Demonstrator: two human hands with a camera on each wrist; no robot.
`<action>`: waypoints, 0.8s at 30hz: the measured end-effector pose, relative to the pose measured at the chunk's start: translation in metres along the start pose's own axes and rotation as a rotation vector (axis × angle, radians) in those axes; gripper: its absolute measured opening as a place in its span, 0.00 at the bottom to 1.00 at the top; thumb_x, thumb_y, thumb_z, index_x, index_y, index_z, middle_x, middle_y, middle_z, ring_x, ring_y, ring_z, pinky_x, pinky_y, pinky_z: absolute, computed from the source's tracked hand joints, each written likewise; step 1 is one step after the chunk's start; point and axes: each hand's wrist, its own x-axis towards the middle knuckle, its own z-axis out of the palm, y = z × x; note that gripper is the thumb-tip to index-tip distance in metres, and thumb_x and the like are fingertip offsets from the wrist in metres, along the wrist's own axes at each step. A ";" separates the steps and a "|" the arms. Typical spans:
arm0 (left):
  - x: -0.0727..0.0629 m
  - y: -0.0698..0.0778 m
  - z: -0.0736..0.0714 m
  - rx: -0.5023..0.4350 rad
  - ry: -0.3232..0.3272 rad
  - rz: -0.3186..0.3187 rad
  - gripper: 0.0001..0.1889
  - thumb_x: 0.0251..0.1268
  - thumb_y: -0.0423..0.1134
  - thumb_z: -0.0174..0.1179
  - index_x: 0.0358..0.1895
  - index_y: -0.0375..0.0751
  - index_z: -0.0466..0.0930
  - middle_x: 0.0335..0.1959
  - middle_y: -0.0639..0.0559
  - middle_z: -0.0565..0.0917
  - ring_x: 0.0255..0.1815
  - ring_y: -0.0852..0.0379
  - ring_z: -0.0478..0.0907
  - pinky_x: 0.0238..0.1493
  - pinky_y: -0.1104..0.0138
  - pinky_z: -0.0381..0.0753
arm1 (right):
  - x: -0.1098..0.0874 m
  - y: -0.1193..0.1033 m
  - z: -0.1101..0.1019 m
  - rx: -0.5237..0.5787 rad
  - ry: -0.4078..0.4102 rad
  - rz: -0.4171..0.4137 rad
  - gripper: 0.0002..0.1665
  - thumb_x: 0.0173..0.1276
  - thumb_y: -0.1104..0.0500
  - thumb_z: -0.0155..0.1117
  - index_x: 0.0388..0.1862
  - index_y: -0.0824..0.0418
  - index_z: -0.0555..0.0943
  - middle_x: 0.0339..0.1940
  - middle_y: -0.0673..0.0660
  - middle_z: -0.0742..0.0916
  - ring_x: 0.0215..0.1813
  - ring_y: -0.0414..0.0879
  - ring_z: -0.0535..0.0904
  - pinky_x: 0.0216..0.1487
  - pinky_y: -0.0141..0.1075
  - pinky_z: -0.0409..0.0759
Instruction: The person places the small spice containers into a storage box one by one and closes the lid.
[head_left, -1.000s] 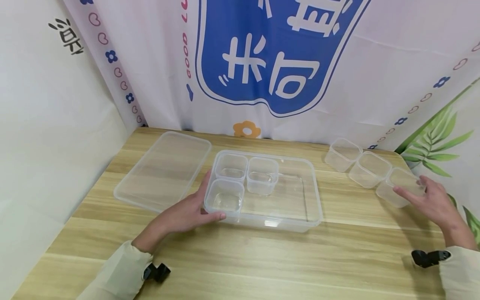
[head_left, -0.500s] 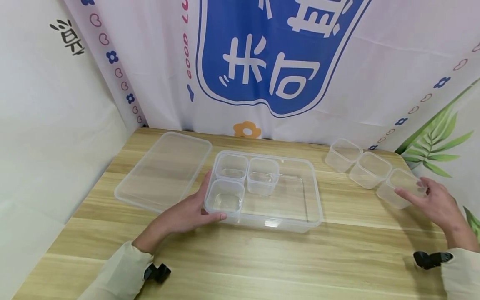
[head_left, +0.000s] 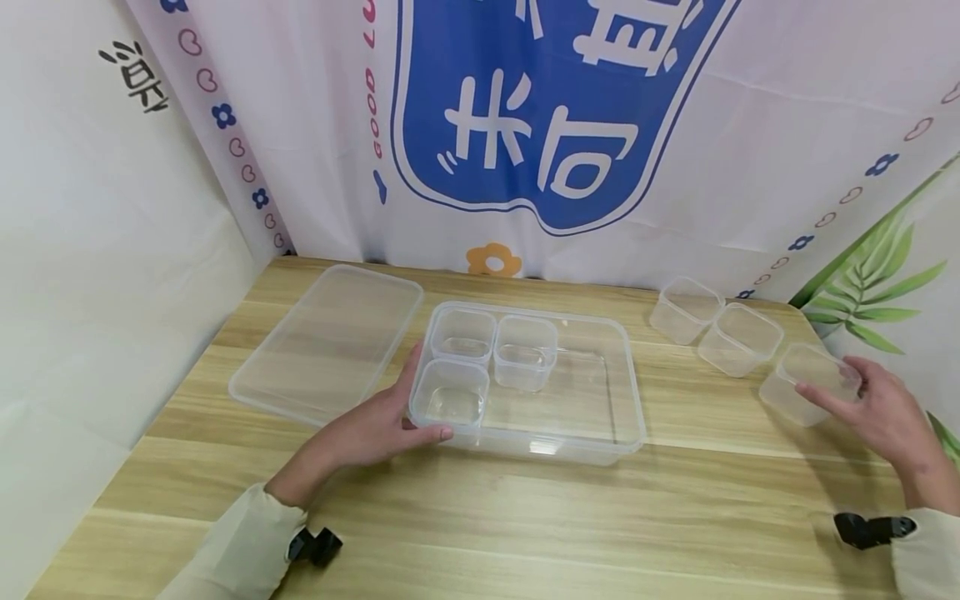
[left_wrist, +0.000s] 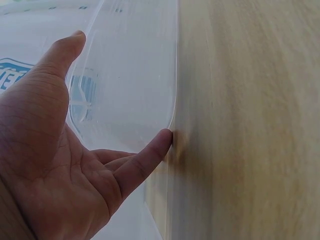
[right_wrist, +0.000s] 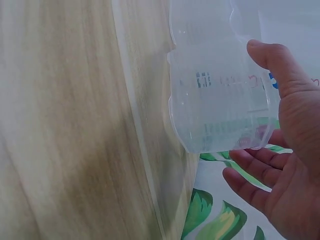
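Observation:
My left hand (head_left: 375,429) holds the left end of a large clear plastic container (head_left: 558,442), thumb at the front rim and fingers along the side. Three small clear boxes stand inside it: one at the back left (head_left: 462,333), a box beside it (head_left: 525,354) and a front-left box (head_left: 450,396). At the right, my right hand (head_left: 877,408) grips another small clear box (head_left: 806,387) between thumb and fingers. The right wrist view shows the thumb on one side of this box (right_wrist: 220,115) and the fingers partly hidden behind it.
Two more small boxes, a nearer one (head_left: 738,342) and a farther one (head_left: 686,310), stand at the back right. A flat clear lid (head_left: 330,342) lies left of the container on the wooden table (head_left: 525,525). A printed curtain (head_left: 315,167) hangs behind.
My right hand has drawn its small box slightly right and towards me, opening a gap from the neighbouring box. The left hand and the large container stay in place.

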 end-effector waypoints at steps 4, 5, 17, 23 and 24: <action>-0.001 0.000 -0.001 0.012 0.003 -0.004 0.65 0.65 0.59 0.70 0.81 0.61 0.17 0.66 0.36 0.74 0.50 0.49 0.77 0.47 0.55 0.77 | -0.004 -0.002 0.001 0.001 0.009 -0.011 0.55 0.72 0.45 0.69 0.74 0.85 0.55 0.62 0.91 0.66 0.59 0.86 0.63 0.55 0.75 0.61; -0.001 0.000 -0.001 0.010 0.002 -0.003 0.65 0.65 0.59 0.70 0.81 0.62 0.17 0.66 0.36 0.74 0.49 0.49 0.78 0.47 0.55 0.78 | -0.005 -0.003 0.001 -0.004 0.012 -0.007 0.55 0.72 0.44 0.69 0.74 0.85 0.55 0.62 0.90 0.67 0.60 0.86 0.63 0.55 0.74 0.61; -0.001 0.000 0.001 0.004 0.001 -0.006 0.65 0.65 0.59 0.70 0.82 0.60 0.18 0.65 0.36 0.74 0.49 0.49 0.78 0.47 0.55 0.78 | -0.025 -0.018 -0.001 -0.028 0.044 -0.013 0.43 0.70 0.45 0.72 0.63 0.80 0.68 0.56 0.85 0.71 0.55 0.80 0.67 0.50 0.70 0.63; 0.000 0.001 0.001 0.014 0.010 0.005 0.65 0.65 0.59 0.70 0.83 0.56 0.20 0.66 0.36 0.74 0.52 0.48 0.77 0.49 0.54 0.77 | -0.031 -0.031 -0.004 -0.039 0.046 -0.026 0.46 0.71 0.45 0.71 0.66 0.81 0.66 0.57 0.85 0.71 0.55 0.81 0.67 0.49 0.69 0.63; 0.000 0.001 0.001 0.015 0.011 0.004 0.65 0.65 0.59 0.70 0.83 0.56 0.19 0.65 0.35 0.74 0.52 0.48 0.77 0.49 0.54 0.77 | -0.032 -0.033 -0.005 -0.038 0.044 -0.033 0.50 0.71 0.45 0.71 0.70 0.82 0.62 0.58 0.86 0.71 0.56 0.81 0.66 0.49 0.70 0.63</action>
